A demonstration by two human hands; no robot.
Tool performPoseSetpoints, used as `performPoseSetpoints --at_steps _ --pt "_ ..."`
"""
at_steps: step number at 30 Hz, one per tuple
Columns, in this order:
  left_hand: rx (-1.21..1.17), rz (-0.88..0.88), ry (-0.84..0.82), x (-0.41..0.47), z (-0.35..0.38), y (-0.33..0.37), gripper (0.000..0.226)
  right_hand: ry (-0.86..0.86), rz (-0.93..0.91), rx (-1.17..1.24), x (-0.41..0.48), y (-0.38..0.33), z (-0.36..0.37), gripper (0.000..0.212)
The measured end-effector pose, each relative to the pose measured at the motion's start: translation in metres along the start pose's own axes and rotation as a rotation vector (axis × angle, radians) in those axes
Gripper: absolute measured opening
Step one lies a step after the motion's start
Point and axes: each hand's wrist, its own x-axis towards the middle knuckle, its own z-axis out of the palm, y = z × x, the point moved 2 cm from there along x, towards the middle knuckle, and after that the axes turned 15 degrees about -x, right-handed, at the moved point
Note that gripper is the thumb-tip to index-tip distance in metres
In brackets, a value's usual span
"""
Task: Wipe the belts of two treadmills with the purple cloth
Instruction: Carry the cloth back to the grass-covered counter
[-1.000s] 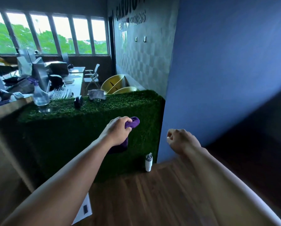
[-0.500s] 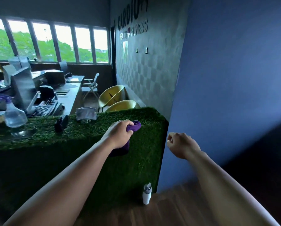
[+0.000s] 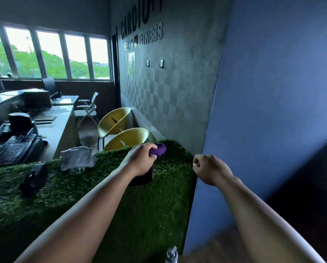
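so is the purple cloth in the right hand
No, the left hand grips the purple cloth over the grass-covered counter, while the right hand is curled and holds nothing.

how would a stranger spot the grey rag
Find the grass-covered counter that meets the blue wall. On its top, at the far edge, left of the left hand, lies the grey rag. It is pale and crumpled, unlike the purple cloth in that hand and the black thing nearer left.

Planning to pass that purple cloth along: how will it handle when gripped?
Probably floppy: the purple cloth bunches above the left hand and hangs limp below it. Likely light, since one hand's grip holds it. Its soft-looking fabric seems unlikely to slip.
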Motion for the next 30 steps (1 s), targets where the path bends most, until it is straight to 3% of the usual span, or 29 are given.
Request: performPoseSetpoints --at_steps 12,30 --pt "-0.038 0.077 -0.115 0.157 0.002 -0.079 0.033 -0.019 0.179 0.054 0.133 -0.036 0.033 0.015" --pt "-0.092 0.016 -0.341 0.304 0.198 -0.166 0.037 -0.122 0.228 0.108 0.285 0.009 0.199 0.021"
